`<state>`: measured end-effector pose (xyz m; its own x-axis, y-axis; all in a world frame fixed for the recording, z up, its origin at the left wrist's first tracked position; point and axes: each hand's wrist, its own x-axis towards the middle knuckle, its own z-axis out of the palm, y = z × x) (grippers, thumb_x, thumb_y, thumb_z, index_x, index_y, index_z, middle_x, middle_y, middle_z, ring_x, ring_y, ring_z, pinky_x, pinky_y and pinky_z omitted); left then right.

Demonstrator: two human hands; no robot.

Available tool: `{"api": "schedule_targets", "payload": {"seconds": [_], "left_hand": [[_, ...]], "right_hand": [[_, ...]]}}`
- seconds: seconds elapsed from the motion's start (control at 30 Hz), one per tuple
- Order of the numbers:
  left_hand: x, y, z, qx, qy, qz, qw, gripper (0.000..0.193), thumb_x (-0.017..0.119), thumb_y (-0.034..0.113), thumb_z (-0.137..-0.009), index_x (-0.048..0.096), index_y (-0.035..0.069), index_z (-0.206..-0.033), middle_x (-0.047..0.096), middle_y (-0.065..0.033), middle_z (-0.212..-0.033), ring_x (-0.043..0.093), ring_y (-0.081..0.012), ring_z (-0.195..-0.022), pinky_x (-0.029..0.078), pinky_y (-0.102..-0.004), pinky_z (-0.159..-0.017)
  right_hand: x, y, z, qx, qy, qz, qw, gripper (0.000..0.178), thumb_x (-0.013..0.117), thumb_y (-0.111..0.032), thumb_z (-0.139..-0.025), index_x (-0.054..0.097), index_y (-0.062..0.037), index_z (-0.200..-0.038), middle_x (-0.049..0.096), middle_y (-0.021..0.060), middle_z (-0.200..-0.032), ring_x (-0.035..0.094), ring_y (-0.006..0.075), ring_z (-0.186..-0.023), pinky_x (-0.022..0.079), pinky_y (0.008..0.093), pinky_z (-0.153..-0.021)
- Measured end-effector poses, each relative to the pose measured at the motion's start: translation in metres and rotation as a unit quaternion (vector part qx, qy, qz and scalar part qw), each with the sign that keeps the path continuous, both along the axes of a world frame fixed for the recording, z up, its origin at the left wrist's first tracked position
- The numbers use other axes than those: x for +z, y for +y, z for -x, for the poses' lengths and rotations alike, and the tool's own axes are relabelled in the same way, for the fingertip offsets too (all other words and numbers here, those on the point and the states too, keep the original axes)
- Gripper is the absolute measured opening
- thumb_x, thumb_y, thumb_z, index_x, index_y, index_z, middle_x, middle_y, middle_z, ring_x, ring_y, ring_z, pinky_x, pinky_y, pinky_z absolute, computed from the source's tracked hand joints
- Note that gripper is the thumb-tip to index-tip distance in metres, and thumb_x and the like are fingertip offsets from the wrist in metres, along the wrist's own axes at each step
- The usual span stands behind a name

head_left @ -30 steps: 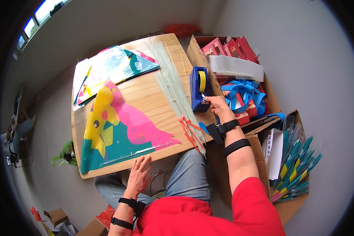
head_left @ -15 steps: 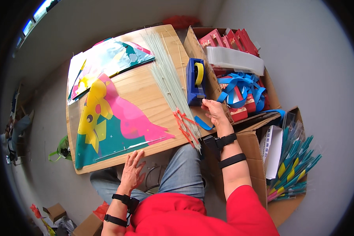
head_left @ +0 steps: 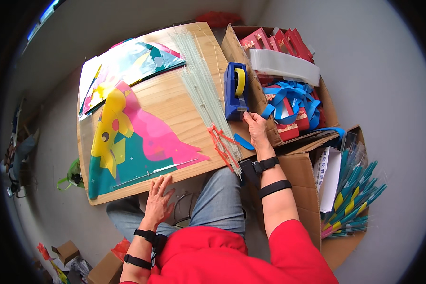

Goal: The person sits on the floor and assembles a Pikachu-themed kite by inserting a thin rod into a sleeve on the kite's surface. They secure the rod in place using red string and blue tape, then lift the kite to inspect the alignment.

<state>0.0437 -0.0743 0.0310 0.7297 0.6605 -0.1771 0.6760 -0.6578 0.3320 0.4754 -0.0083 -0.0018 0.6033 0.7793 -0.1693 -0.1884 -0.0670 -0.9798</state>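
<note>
Our right grip (head_left: 256, 128) is narrow, thumb and forefinger drawn together at the near end of a blue plastic tape dispenser (head_left: 229, 90) with a yellow roll (head_left: 240, 80); we cannot tell whether a bit of tape is pinched there. Our left grip (head_left: 158, 204) is wide and loose, its fingers spread at the near edge of a pale wooden counter (head_left: 175, 99). Just beyond them a teal, pink and yellow printed sheet (head_left: 161, 139) lies flat on the counter, a thin whitish stick (head_left: 161, 170) along its near edge. Between sheet and dispenser we have a bundle of slender pale rods (head_left: 201, 90) with red ties (head_left: 220, 142). To our right stands a brown cardboard box (head_left: 256, 99) holding tangled blue ribbon (head_left: 296, 97)
</note>
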Motion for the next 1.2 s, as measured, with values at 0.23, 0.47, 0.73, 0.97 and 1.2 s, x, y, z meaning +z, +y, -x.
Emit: {"api": "schedule_targets", "payload": {"seconds": [0.23, 0.47, 0.73, 0.97, 1.2], "left_hand": [[-0.004, 0.003, 0.009, 0.0, -0.036, 0.004, 0.999, 0.053, 0.074, 0.022, -0.073, 0.068, 0.01, -0.125, 0.029, -0.0092, -0.162, 0.026, -0.032, -0.15, 0.019, -0.0512, -0.124], [-0.015, -0.006, 0.031, 0.055, -0.134, -0.072, 0.987, 0.047, 0.065, 0.007, -0.081, 0.061, 0.009, -0.128, 0.047, -0.0077, -0.149, 0.043, -0.0274, -0.139, 0.029, -0.047, -0.121], [-0.026, 0.0, 0.048, 0.143, -0.091, -0.168, 0.971, 0.058, 0.061, 0.001, -0.079, 0.054, 0.008, -0.136, 0.052, -0.0023, -0.144, 0.048, -0.0237, -0.131, 0.035, -0.0414, -0.112], [-0.045, -0.002, 0.054, 0.127, -0.005, -0.2, 0.971, 0.059, 0.061, 0.012, -0.085, 0.05, 0.015, -0.143, 0.047, 0.0037, -0.149, 0.043, -0.018, -0.135, 0.024, -0.0422, -0.115], [-0.048, -0.002, 0.057, 0.134, -0.03, -0.17, 0.976, 0.064, 0.064, 0.011, -0.082, 0.049, 0.015, -0.144, 0.045, 0.0031, -0.15, 0.042, -0.0179, -0.137, 0.024, -0.0428, -0.115]], "right_hand": [[0.015, -0.016, 0.012, -0.056, -0.121, 0.03, 0.991, 0.026, 0.072, -0.027, -0.095, 0.073, -0.0022, -0.101, 0.066, -0.0028, -0.083, 0.054, 0.005, -0.075, 0.045, 0.0229, -0.068], [0.116, -0.046, 0.148, 0.376, 0.255, 0.128, 0.881, 0.039, 0.045, -0.027, -0.109, 0.047, -0.0068, -0.142, 0.046, -0.0016, -0.061, 0.036, 0.0054, -0.043, 0.036, 0.0236, -0.05], [0.042, -0.03, 0.254, 0.434, 0.348, 0.226, 0.799, 0.032, 0.041, -0.013, -0.107, 0.045, -0.0021, -0.137, 0.042, -0.0025, -0.057, 0.031, 0.0059, -0.042, 0.031, 0.0223, -0.045], [0.041, -0.013, 0.271, 0.423, 0.273, 0.264, 0.823, 0.034, 0.039, -0.011, -0.106, 0.046, -0.001, -0.137, 0.039, -0.0035, -0.056, 0.028, 0.0057, -0.041, 0.028, 0.0227, -0.044], [0.039, -0.012, 0.277, 0.425, 0.252, 0.276, 0.824, 0.034, 0.039, -0.011, -0.106, 0.047, -0.002, -0.137, 0.039, -0.0038, -0.055, 0.028, 0.0055, -0.042, 0.027, 0.0227, -0.043]]}}
